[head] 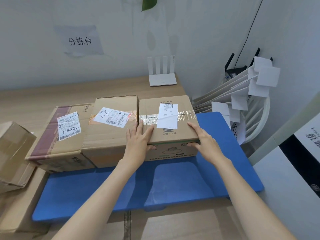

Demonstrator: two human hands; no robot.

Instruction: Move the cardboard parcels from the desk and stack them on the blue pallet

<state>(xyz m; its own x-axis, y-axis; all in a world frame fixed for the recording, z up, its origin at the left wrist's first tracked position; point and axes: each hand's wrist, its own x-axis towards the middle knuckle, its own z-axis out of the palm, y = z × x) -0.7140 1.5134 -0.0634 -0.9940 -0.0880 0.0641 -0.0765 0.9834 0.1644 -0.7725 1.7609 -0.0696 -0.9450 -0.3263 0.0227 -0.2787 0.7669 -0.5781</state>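
Three cardboard parcels stand side by side along the back of the blue pallet (pixel 155 184). The right parcel (pixel 150 108) has clear tape and a white label on top. My left hand (pixel 138 137) lies flat on its near left top edge, thumb down on the front face. My right hand (pixel 202 137) lies on its near right corner the same way, fingers straight. The middle parcel (pixel 110 135) touches it and bears a barcode label. The left parcel (pixel 50 135) has a dark red band. Another parcel (pixel 13 153), tilted, sits off the pallet at far left.
The wooden desk (pixel 52 94) runs behind the parcels, with a white router (pixel 162 73) at its back right. Flat white boards (pixel 239 90) lean in a white rack to the right. A white and black carton (pixel 294 170) stands at right. A flattened carton (pixel 17 205) lies at lower left.
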